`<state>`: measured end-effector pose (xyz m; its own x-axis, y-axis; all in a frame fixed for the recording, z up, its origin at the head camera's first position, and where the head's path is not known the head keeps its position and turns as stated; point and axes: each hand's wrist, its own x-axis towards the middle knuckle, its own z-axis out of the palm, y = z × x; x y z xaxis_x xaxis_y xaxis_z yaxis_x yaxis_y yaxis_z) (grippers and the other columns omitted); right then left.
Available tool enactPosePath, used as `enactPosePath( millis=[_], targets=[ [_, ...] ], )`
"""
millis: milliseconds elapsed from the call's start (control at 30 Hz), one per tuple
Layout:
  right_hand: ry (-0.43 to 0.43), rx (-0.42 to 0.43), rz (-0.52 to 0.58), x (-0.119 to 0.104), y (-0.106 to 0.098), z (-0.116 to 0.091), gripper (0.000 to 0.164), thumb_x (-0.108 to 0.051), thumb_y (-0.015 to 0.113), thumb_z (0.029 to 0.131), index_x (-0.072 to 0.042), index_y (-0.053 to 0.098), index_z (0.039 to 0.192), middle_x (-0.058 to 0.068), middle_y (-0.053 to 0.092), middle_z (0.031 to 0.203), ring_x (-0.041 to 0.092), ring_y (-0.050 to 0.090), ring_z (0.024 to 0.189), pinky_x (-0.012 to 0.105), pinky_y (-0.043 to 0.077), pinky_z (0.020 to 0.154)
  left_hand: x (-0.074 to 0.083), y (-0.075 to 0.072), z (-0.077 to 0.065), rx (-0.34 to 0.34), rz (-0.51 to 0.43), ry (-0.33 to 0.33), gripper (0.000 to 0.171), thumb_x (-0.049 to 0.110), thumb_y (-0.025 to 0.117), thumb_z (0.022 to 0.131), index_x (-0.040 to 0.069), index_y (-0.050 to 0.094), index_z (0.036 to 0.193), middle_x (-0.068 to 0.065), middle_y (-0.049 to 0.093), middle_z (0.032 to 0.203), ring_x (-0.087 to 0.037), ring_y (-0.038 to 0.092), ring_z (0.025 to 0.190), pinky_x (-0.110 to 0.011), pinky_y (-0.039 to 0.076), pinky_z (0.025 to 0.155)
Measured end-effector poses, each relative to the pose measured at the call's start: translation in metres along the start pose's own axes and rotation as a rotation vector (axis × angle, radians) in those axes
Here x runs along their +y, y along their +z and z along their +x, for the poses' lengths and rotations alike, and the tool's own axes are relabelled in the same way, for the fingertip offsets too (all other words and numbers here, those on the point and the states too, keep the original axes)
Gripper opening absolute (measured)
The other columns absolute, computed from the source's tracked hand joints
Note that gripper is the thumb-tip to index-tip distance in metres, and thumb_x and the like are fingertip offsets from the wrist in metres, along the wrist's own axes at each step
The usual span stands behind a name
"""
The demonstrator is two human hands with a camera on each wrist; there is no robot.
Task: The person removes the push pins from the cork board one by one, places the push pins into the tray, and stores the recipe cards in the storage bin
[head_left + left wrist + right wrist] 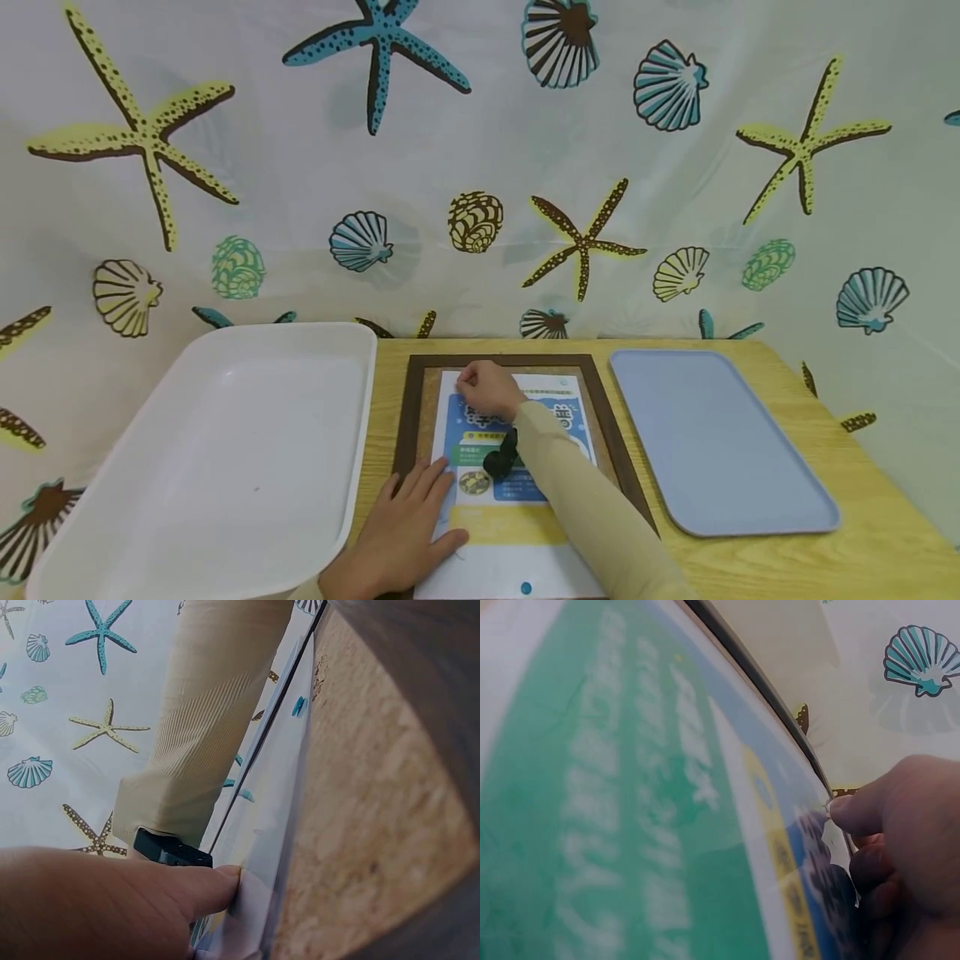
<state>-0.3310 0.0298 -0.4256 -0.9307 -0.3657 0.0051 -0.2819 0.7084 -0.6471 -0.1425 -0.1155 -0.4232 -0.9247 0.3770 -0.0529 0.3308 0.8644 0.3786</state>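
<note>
A printed poster (pixel 510 525) in blue, white, green and yellow lies on a cork board (pixel 429 400) with a dark brown frame (pixel 618 442). Thumb and fingers of my right hand (pixel 491 390) meet at the poster's top left corner, pinching a small pale thing (pixel 827 808) mostly hidden by the fingertips; I cannot tell its kind. Spread flat, my left hand (pixel 401 529) rests across the poster's left edge and the frame. A round blue pin (pixel 526 587) shows at the poster's bottom edge, and a paler blue dot (pixel 564 382) near its top right corner.
To the left is a large white tray (pixel 225 450), close beside my left hand. A light blue tray (pixel 723 442) lies right of the board on the wooden table (pixel 877 533). Behind hangs a white curtain (pixel 450 150) printed with starfish and shells.
</note>
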Motion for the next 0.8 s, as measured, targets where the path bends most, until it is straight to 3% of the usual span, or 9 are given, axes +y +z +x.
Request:
enactPosePath(
  millis=[233, 800],
  targets=[
    [0.033, -0.019, 0.023, 0.0016, -0.0020, 0.0029, 0.017, -0.020, 0.056, 0.097, -0.008, 0.067, 0.102, 0.004, 0.067, 0.092, 0.013, 0.058, 0.075, 0.034, 0.051, 0.077, -0.0005, -0.0007, 0.0011, -0.017, 0.009, -0.015, 0.073, 0.051, 0.061, 0.089, 0.005, 0.043, 0.142, -0.014, 0.033, 0.153, -0.038, 0.028, 0.142, -0.067, 0.021, 0.108],
    [0.034, -0.017, 0.031, 0.0034, -0.0063, 0.0030, 0.017, -0.019, 0.054, 0.099, -0.006, 0.065, 0.102, 0.004, 0.063, 0.087, 0.013, 0.053, 0.072, 0.029, 0.044, 0.071, -0.0020, 0.0007, 0.0011, -0.017, 0.012, -0.001, 0.072, 0.051, 0.061, 0.089, 0.005, 0.043, 0.142, -0.014, 0.034, 0.153, -0.039, 0.027, 0.142, -0.066, 0.022, 0.108]
  ],
)
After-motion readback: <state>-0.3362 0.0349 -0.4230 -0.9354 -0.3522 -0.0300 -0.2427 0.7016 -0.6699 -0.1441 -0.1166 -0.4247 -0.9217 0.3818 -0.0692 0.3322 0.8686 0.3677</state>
